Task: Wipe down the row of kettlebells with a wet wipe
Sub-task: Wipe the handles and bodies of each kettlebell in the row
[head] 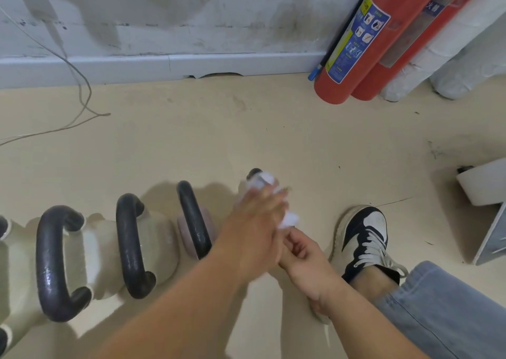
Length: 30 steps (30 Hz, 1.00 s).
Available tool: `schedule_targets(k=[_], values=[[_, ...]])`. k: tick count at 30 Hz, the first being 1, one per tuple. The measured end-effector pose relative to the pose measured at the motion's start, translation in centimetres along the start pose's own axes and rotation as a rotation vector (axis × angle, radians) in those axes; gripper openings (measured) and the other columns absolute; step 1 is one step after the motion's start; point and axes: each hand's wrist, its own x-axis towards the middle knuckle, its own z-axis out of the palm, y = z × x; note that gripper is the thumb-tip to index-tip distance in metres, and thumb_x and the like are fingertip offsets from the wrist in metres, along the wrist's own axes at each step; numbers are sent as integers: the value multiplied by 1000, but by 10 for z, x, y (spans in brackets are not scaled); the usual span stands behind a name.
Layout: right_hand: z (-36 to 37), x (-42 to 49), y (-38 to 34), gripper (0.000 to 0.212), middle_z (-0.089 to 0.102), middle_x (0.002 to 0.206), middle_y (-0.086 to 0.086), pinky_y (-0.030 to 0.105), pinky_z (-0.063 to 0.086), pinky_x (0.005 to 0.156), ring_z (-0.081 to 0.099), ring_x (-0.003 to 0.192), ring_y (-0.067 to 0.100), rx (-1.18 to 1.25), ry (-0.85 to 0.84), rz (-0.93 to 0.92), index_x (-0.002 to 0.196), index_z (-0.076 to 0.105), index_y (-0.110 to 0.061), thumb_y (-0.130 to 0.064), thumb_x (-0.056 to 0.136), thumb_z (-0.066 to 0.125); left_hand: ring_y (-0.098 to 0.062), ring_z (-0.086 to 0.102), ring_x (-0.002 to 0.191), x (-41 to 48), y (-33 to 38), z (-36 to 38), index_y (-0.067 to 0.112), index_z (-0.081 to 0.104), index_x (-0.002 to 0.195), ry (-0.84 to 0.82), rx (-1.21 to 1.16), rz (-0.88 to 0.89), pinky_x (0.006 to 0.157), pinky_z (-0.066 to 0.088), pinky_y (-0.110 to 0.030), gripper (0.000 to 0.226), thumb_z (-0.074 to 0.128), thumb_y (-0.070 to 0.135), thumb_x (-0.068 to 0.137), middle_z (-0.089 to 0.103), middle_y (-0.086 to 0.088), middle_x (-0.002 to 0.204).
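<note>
A row of kettlebells with black handles and pale bodies stands on the beige floor: one at the left, one beside it, and a smaller pinkish one. Of the rightmost kettlebell only a black handle end shows. My left hand lies over that handle, closed on a white wet wipe wrapped around it. My right hand is just below, fingers curled, fingertips pinching the wipe's lower end. The body of this kettlebell is hidden under my hands.
Two red fire extinguishers lean on the wall at the back right, beside white rolls. A thin cable trails over the floor at the left. My shoe rests right of the hands. A grey box stands far right.
</note>
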Motion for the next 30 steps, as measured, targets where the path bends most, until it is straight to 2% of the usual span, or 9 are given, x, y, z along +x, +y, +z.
schedule_targets(k=[4,9,12,15,19,22,25,27,30], values=[[1,0,5,8,69,85,-3,30,41,75,50,72,12,42,26,-26,101,75,-17,-17,101,67,-5,3,155,35,-13,-29,21,24,159,-73,-290,-281,118,15,-23,52,33,28,109,4,13,168],[1,-2,2,9,79,107,11,36,50,91,66,91,18,116,26,121,103,79,-14,-13,96,73,-2,-14,152,-1,8,10,15,36,154,70,-170,-209,123,23,-28,51,32,22,104,12,13,167],[-9,-3,-10,38,76,106,21,38,56,88,70,96,30,359,53,224,113,76,-2,4,76,70,-13,12,155,-42,25,39,15,67,128,51,-85,-107,109,47,-33,52,34,24,88,39,8,160],[-18,-2,-26,37,73,106,15,36,56,83,68,94,31,589,304,219,124,70,1,-12,91,62,-11,0,156,-52,30,49,15,58,138,36,-134,-109,119,34,-38,59,31,25,87,24,8,167],[-4,-5,-56,27,74,112,4,30,53,83,68,99,20,-34,635,-1,120,70,-13,-9,97,56,-7,-29,149,-26,22,14,20,11,162,-64,-213,-108,127,-1,-40,79,44,18,91,-15,10,168],[20,-15,-81,31,64,124,-11,19,40,97,57,119,4,-410,567,-273,126,67,-22,-11,101,51,-7,-1,155,-8,23,-10,25,16,161,-148,-693,-345,126,12,-32,77,54,16,95,8,6,170],[37,-16,-97,33,66,103,-20,-2,39,79,61,94,-14,-452,412,-311,110,66,-29,-4,101,45,-7,70,104,-4,32,-29,24,69,111,71,-1628,-674,93,50,-25,15,66,25,96,73,2,105],[46,-11,-98,27,68,88,-8,9,49,64,66,78,4,-468,293,-157,96,66,-16,-6,99,42,-5,70,76,-2,32,-29,24,74,92,262,-1869,-833,78,51,-23,11,64,26,96,73,5,85],[56,-6,-85,24,67,90,1,36,54,73,62,79,20,-486,249,-6,96,62,-13,-15,99,38,-3,60,47,-5,27,-21,22,64,57,477,-1831,-909,54,47,-19,37,61,19,94,61,6,56]])
